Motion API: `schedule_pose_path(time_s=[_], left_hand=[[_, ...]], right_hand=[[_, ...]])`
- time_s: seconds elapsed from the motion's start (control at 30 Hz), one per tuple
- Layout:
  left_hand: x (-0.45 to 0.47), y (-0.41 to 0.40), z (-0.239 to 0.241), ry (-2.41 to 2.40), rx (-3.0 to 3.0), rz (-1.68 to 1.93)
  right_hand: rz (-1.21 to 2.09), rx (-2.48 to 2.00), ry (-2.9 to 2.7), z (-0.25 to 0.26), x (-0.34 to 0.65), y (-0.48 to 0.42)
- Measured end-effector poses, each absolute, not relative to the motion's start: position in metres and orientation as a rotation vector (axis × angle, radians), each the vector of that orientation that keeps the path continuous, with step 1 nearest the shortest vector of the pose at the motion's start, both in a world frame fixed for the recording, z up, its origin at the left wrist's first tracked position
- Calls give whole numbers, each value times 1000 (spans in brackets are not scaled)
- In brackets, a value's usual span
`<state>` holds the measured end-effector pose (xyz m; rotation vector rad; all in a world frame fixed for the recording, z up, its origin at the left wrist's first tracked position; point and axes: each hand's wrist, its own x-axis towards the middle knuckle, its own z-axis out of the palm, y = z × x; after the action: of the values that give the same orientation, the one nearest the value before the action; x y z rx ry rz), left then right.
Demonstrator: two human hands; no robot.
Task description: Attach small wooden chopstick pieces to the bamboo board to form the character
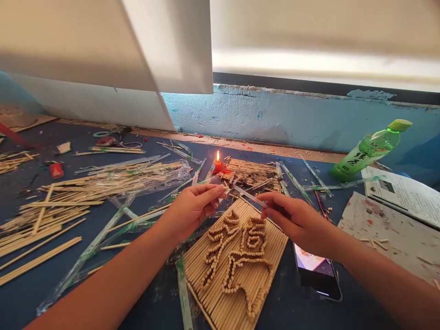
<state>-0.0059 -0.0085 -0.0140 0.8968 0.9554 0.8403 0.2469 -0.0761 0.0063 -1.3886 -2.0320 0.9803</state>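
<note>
My right hand point(297, 222) pinches a translucent whitish glue stick point(248, 195), its far end pointing toward my left fingertips. My left hand point(194, 208) is closed, thumb against index finger, on a small pale piece too little to make out. Both hands hover above a panel of wooden sticks point(220, 298) laid side by side. Short stick pieces stand on it in rows, forming the outline of a character point(240, 256). Just beyond the hands burns a red candle point(218, 167), its flame upright.
Loose bamboo sticks point(41, 220) and plastic wrappers point(103, 233) cover the left side. A scorched stick mat point(254, 172) lies beside the candle. At right are a phone point(321, 275), a green tea bottle point(371, 149), and papers point(378, 233). A red lighter point(56, 170) lies far left.
</note>
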Motion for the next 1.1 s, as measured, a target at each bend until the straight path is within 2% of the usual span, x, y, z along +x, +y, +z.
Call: schedule_pose_path(time_s=[0.23,0.4,0.8,1.1], left_hand=[[-6,-10,-12,938,890,821],[-6,-10,-12,930,894,819],[-5,-9,-14,993,972,864],[-6,-14,-12,1027,1132,833]], right_hand=[[919,-1467,-1963,1,250,-75],[1072,-1440,-1728,-5,258,-71],[1146,-1630,-1598,-6,264,-57],[962,-1862,-1727,-12,263,-37]])
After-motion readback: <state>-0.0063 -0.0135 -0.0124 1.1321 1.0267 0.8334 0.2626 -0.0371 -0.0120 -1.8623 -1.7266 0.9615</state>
